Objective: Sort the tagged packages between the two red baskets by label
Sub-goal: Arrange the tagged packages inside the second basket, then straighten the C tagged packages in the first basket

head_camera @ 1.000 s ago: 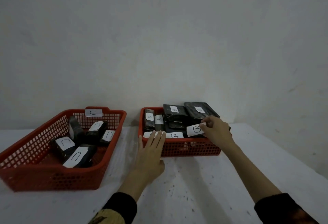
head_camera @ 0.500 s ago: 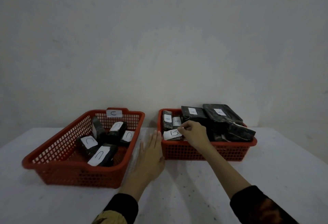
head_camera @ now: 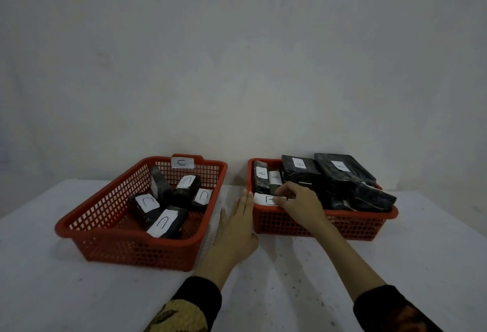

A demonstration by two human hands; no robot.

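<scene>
Head view, lower centre: our right hand point(head_camera: 299, 201) pinches the B label point(head_camera: 264, 199) in the right basket point(head_camera: 369, 226); our left hand point(head_camera: 235, 229) lies flat and relaxed on the tabletop point(head_camera: 421, 266). That paper looks flimsy, so better to grasp the package body.
</scene>
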